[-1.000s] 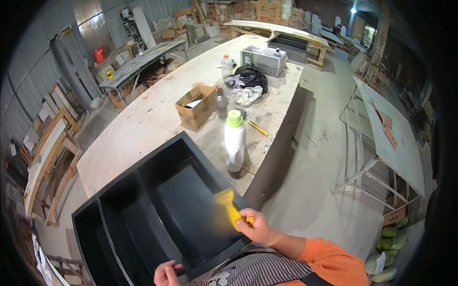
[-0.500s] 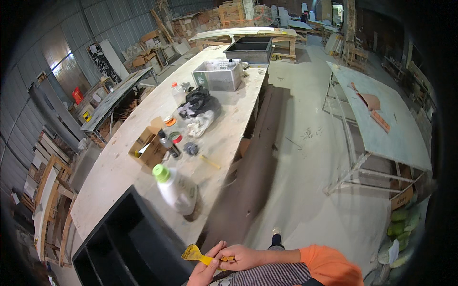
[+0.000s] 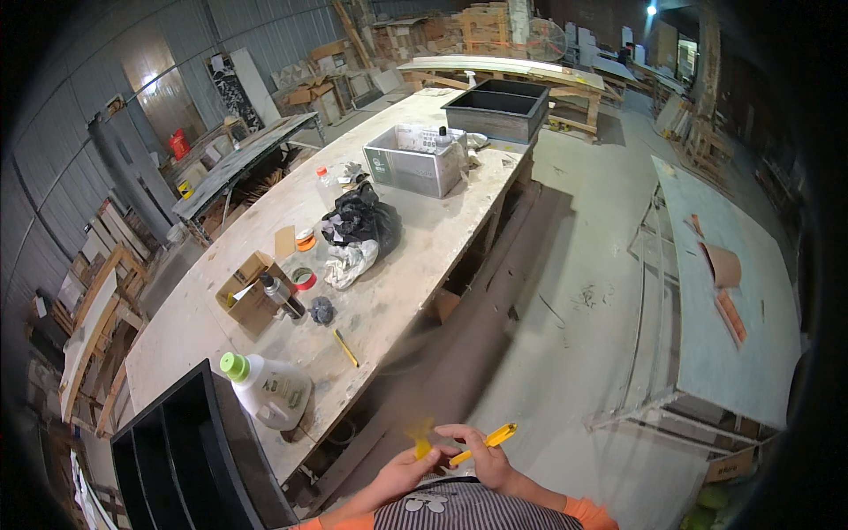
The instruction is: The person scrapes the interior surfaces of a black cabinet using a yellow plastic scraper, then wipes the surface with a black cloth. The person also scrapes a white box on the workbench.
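Both my hands are together in front of my waist, beyond the edge of the long table. My left hand (image 3: 408,470) is closed on a yellow scraper (image 3: 422,435), whose flared end points up and is smeared by motion. In my right hand (image 3: 491,466) is a slim yellow utility knife (image 3: 500,435), gripped with its far end sticking out to the upper right. No blade shows on it. The fingers of the two hands almost meet. Nearest to them on the table stands a white jug (image 3: 276,394) with a green cap.
The long table (image 3: 199,305) carries a black divided box (image 3: 159,450), a cardboard box (image 3: 249,296), a spray can (image 3: 284,297), a yellow pencil-like stick (image 3: 345,348), a black plastic bag (image 3: 375,225) and a grey bin (image 3: 411,168). Another table (image 3: 707,208) stands to the right.
My hands have moved apart slightly and to the right; the utility knife now shows clearly in the right one. The scraper has turned upward. The view has shifted, showing the table farther left.
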`<control>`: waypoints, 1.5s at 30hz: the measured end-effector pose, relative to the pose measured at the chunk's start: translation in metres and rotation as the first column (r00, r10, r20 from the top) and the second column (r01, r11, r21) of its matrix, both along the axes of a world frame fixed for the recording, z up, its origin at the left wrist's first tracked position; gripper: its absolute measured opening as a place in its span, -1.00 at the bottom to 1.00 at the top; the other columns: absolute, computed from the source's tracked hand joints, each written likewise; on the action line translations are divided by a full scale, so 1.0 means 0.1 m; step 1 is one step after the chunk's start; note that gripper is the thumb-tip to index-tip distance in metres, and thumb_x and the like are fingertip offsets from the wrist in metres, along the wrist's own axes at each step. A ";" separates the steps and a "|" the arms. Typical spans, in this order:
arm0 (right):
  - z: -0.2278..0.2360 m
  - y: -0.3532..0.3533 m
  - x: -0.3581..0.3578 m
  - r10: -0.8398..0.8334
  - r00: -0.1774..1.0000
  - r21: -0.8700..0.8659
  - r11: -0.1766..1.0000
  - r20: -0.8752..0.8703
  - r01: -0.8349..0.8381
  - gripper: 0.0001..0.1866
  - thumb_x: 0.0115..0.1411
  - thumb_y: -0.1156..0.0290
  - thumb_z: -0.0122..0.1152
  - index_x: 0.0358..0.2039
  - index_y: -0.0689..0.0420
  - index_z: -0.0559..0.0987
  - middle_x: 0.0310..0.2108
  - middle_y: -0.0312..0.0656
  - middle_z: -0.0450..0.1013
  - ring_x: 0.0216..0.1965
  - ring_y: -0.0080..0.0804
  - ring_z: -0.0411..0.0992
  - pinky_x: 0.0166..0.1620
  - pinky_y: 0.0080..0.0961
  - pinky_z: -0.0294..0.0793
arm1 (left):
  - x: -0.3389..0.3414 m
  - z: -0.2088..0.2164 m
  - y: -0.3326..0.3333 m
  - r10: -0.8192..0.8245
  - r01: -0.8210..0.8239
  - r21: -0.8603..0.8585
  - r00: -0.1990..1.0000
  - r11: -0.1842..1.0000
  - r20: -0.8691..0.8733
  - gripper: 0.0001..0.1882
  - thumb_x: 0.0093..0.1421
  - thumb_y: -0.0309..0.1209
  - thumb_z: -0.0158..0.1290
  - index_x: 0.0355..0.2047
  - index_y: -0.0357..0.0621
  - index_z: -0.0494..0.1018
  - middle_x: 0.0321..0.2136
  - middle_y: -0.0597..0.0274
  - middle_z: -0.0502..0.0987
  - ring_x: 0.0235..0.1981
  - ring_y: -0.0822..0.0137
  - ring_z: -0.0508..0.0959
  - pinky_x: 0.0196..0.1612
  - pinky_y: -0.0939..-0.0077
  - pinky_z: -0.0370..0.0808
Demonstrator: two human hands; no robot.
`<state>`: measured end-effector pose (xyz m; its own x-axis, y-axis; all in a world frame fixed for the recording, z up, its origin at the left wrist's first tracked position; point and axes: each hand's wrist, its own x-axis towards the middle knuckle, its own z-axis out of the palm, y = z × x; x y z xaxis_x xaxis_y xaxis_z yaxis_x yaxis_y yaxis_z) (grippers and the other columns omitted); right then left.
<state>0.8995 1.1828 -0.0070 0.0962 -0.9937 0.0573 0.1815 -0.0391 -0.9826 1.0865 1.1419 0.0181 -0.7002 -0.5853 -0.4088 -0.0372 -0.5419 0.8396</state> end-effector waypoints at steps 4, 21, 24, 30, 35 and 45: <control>-0.11 -0.27 -0.36 0.097 0.994 0.229 0.968 0.046 -0.105 -0.50 0.49 0.17 -0.43 0.15 0.28 0.32 0.01 -0.12 0.41 0.11 -0.37 0.35 0.16 -0.47 0.35 | -0.39 -0.10 -0.39 -0.260 0.257 0.103 0.966 0.961 0.015 -0.64 0.45 -0.22 -0.19 -0.02 -0.26 0.42 -0.27 0.27 0.53 -0.29 0.48 0.47 -0.10 0.56 0.42; 0.14 -3.71 -1.39 0.203 0.979 0.222 0.956 -0.034 -0.191 -0.44 0.47 0.08 -0.29 0.16 0.34 0.32 0.02 0.00 0.45 -0.01 -0.35 0.45 0.07 -0.48 0.40 | -1.03 -0.22 -3.48 0.373 -0.378 -0.031 0.922 0.925 -0.099 -0.67 0.42 -0.30 -0.16 0.01 -0.28 0.41 -0.61 0.40 0.37 -0.60 0.55 0.26 -0.49 0.67 0.22; 0.13 -4.14 -1.30 0.251 0.968 0.217 0.945 -0.007 -0.244 -0.45 0.47 0.09 -0.32 0.14 0.34 0.34 0.00 0.05 0.47 -0.04 -0.27 0.49 0.03 -0.43 0.46 | -0.98 -0.27 -3.73 0.536 -0.538 0.024 0.833 0.843 -0.139 -0.71 0.38 -0.35 -0.15 -0.07 -0.31 0.42 -0.62 0.36 0.36 -0.61 0.54 0.26 -0.51 0.67 0.20; -0.11 -5.35 -1.32 0.167 0.965 0.306 0.925 0.203 -0.224 -0.47 0.45 0.13 -0.26 0.19 0.29 0.33 0.11 -0.03 0.41 0.09 -0.29 0.40 0.07 -0.37 0.40 | -0.64 -0.36 -3.65 0.744 -0.742 0.073 0.669 0.667 0.001 -0.74 0.29 -0.44 -0.14 -0.11 -0.34 0.42 -0.65 0.31 0.32 -0.65 0.50 0.24 -0.58 0.63 0.14; -0.56 -6.79 -0.92 0.118 0.913 0.416 0.862 0.391 -0.290 -0.42 0.39 0.08 -0.19 0.25 0.24 0.29 0.20 -0.08 0.33 0.21 -0.26 0.28 0.16 -0.28 0.30 | -0.49 -0.31 -3.15 0.960 -0.955 0.102 0.280 0.278 0.012 -0.74 0.29 -0.46 -0.17 -0.11 -0.35 0.41 -0.66 0.28 0.31 -0.67 0.46 0.24 -0.58 0.58 0.15; -0.68 -8.11 0.36 0.132 0.834 0.558 0.686 0.535 -0.466 -0.63 0.34 0.29 -0.21 -0.07 0.19 0.53 -0.11 -0.05 0.54 -0.10 -0.12 0.52 0.06 -0.03 0.49 | -0.75 -0.22 -2.73 0.994 -0.994 0.039 -0.106 -0.105 -0.024 -0.73 0.26 -0.46 -0.20 -0.14 -0.37 0.38 -0.68 0.18 0.35 -0.69 0.38 0.28 -0.57 0.50 0.25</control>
<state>0.9356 0.3720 -0.0751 0.5268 -0.7104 -0.4667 0.4582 0.6998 -0.5480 1.0113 0.8686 -0.0043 0.6411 -0.6460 -0.4144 0.5727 0.0432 0.8186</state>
